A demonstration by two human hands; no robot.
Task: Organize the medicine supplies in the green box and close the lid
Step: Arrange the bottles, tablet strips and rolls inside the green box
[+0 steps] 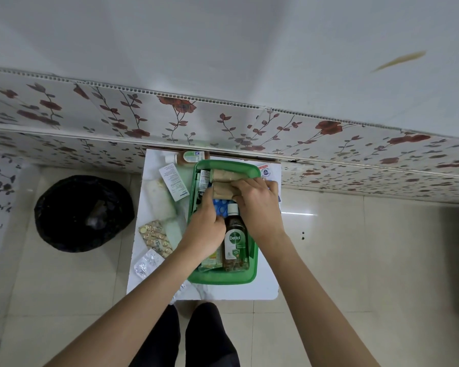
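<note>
The green box (223, 278) stands open on a small white table (265, 284). Inside lie a brown Dettol bottle (235, 242), two tan bandage rolls (224, 176) at the far end, blue blister packs (220, 207) and small cartons. My right hand (257, 205) reaches into the box, fingers closed on the nearer tan bandage roll (221, 191). My left hand (206, 231) is inside the box beside the Dettol bottle, fingers curled down among the packs; what it holds is hidden.
Left of the box lie a white medicine carton (174, 182), a small brown bottle (188, 157), gold pill strips (155, 238), a silver blister pack (146, 264) and a translucent sheet (159, 200). A black bin (84, 213) stands on the tiled floor to the left.
</note>
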